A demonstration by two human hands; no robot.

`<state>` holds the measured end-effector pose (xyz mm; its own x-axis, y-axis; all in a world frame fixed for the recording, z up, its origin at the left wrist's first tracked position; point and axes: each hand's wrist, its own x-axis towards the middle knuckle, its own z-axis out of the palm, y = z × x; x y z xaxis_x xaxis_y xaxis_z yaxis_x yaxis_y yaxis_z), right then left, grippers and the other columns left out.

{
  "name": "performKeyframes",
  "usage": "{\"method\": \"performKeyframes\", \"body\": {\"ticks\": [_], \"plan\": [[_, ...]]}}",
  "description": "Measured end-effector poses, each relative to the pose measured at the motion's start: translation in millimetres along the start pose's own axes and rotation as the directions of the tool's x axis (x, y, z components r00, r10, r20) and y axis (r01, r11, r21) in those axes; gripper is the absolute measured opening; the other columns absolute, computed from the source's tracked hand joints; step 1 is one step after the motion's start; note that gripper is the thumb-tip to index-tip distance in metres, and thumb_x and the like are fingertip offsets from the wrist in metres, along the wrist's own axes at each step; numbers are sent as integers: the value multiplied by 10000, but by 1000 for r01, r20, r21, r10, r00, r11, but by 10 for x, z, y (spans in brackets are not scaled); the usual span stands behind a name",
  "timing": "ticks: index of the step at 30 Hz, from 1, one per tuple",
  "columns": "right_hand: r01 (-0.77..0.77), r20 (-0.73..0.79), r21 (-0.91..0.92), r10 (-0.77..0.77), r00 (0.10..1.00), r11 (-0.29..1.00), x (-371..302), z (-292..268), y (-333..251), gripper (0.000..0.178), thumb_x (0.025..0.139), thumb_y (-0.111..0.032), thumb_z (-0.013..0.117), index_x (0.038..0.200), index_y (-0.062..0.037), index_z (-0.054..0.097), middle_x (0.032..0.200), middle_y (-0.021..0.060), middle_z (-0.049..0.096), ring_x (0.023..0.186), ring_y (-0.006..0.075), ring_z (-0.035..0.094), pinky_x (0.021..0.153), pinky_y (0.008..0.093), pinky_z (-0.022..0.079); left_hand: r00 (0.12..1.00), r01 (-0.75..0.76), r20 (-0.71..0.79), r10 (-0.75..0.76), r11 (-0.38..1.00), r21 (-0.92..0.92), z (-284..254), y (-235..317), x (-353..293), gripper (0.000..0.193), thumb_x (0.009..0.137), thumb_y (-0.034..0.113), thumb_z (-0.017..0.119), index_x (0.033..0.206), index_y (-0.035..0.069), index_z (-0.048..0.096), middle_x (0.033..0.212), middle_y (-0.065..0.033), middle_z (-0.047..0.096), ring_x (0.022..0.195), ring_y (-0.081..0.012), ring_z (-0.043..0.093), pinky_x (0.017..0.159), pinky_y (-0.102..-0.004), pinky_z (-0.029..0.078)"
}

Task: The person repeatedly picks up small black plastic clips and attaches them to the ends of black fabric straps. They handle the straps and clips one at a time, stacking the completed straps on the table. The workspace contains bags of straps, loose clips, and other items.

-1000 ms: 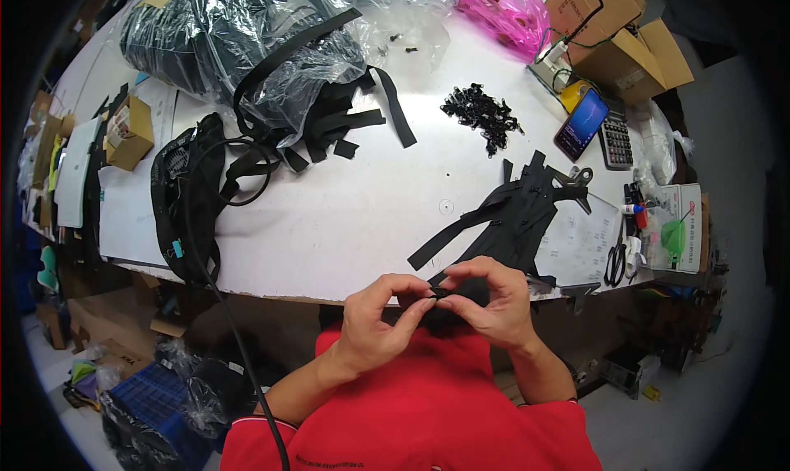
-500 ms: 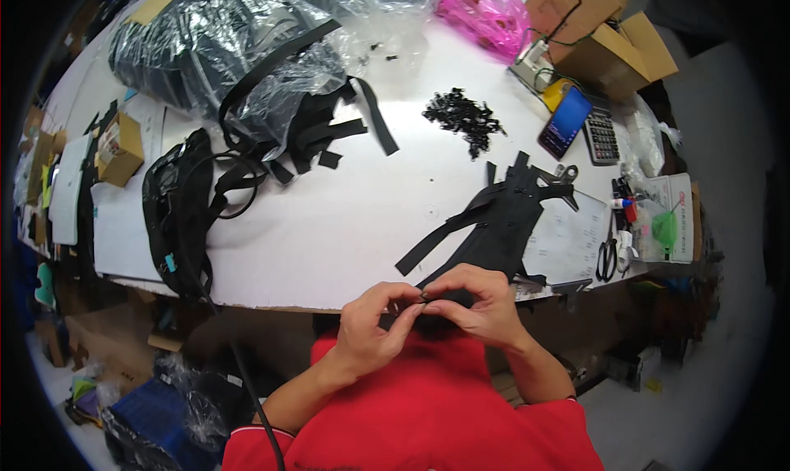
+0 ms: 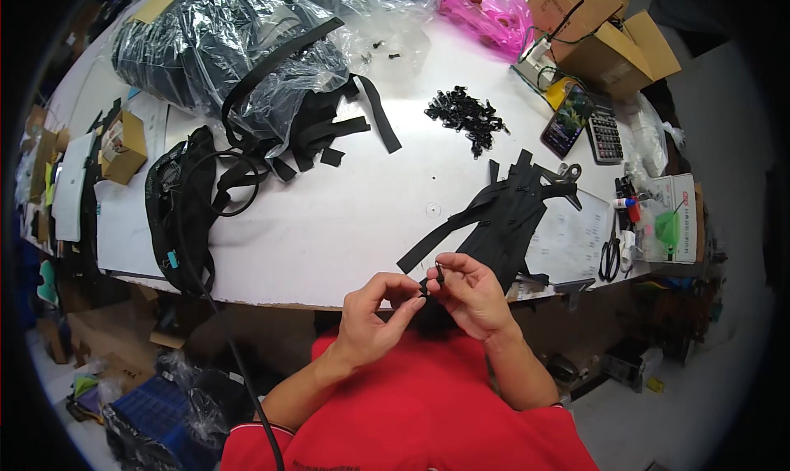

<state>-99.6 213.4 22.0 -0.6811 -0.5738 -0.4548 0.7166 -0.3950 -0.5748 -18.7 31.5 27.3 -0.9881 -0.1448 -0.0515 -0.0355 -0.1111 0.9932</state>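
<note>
My left hand (image 3: 370,319) is closed, its thumb and forefinger pinching the end of a black strip (image 3: 425,289) that is mostly hidden by the fingers. Beside it, my right hand (image 3: 473,300) holds a small black zipper pull (image 3: 439,275) between thumb and fingers, slightly apart from the left fingertips. Both hands are over the table's front edge, in front of my red shirt. Beyond the right hand lie black fabric pieces (image 3: 510,216) with straps, running toward my lap. A pile of small black zipper pulls (image 3: 467,118) rests farther back on the white table.
A black bag (image 3: 183,216) lies left, with a black cord (image 3: 239,352) hanging past my left arm. Behind are a plastic-wrapped bundle (image 3: 197,51) and a pink bag (image 3: 485,14). At right are a phone (image 3: 568,123), calculator (image 3: 606,136), scissors (image 3: 609,258) and open carton (image 3: 625,55).
My right hand has drawn away from the left fingertips and turned up, showing the small black zipper pull. My left hand keeps its pinch nearly in place. The phone screen has changed.
</note>
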Motion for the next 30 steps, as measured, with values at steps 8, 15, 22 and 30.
{"method": "performKeyframes", "body": {"ticks": [8,15,22,30], "plan": [[497,212,-437,-452,867,750,-85,166,22,335,853,82,702,1162,24,584,1043,135,685,1004,209,673,922,329,535,995,-67,-69,66,998,-18,42,3,21,192,870,9,718,1030,-12,614,874,-82,699,744,-110,652,681,-247,518],[584,259,-554,-544,798,593,-134,179,43,371,805,99,744,1136,24,594,993,132,700,944,199,683,873,325,552,994,-84,-64,83,996,-14,36,21,4,195,866,4,717,1033,-8,618,860,-93,705,728,-120,654,667,-248,517],[644,367,-643,-572,733,414,-118,197,-17,333,760,99,767,1059,24,642,948,130,720,882,205,690,807,308,546,998,-66,24,65,996,56,0,65,10,213,874,-46,692,1063,-23,596,919,-82,677,831,-113,653,683,-232,556],[505,318,-750,-435,842,428,-145,211,-108,297,782,107,750,1052,36,649,936,139,719,920,196,700,810,295,555,992,-107,-50,115,984,145,26,74,3,196,856,-16,708,1032,-7,623,853,-88,704,746,-118,681,623,-242,558]]}}
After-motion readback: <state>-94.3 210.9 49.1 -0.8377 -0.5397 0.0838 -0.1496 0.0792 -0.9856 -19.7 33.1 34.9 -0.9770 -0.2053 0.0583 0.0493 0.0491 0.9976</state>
